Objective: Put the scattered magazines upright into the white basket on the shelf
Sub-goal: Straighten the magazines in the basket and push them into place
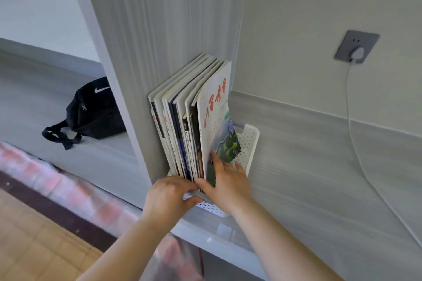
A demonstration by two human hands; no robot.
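Both bare forearms reach up from the bottom of the view towards the near end of the white basket (250,141), which sits on the grey wood-grain shelf (319,166) hard against the shelf's left side panel (141,29). The left hand (169,198) grips the basket's near rim, fingers curled over the top edge and thumb tucked beneath it. The right hand (228,180) lies flat and spread against the lower cover of the front magazine (214,109), index finger pointing up the cover, thumb resting by the foot of the spines, palm covering the basket's near right corner. The magazines (182,109) stand upright inside the basket with spines towards the viewer, packed together and leaning slightly left onto the panel; about eight spines show, though the exact count cannot be told where they crowd. The front one bears red characters and a green landscape photograph. There is one basket, perforated with small holes. On the back wall, one grey socket (356,46) holds one white plug (357,54), with one white cable (349,109) trailing down across the shelf. One black backpack (91,109) lies on the floor beyond the panel.
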